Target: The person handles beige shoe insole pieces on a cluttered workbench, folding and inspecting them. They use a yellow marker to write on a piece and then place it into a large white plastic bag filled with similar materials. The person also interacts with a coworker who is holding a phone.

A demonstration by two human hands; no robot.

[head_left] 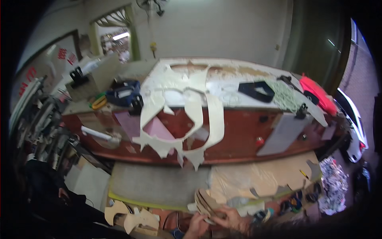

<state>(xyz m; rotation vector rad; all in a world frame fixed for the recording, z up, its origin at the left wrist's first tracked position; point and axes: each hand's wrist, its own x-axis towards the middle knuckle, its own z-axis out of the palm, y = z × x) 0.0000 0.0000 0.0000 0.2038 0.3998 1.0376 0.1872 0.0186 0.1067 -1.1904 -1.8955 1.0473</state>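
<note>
Slip of the tan piece point(203, 201) is the chief hazard I judge here: it stands up from the fingers at the bottom middle of the view, leaning over the near edge of the grey mat point(159, 181), with its upper end unsupported. Dark gaps run along it; whether it is one folded part or several layers I cannot tell. If layers, uneven pinching could slide them out of line; if one part, a hard squeeze could crease it. A dropped piece might be lost among the clutter below, where a brown leather item point(174, 220) and pale cut-outs point(141, 220) lie to the left. The tan sheet point(254, 175), just beyond the right hand point(230, 219), is close in colour and could hide it further.

Hands: the two are close together, nearly meeting. My left hand point(197, 225) is closed at the lower end of the piece, fingers curled; the right is closed on its lower right side, thumb toward the left hand. Blur at the fingertips prevents me from reading how firmly either grips.
</note>
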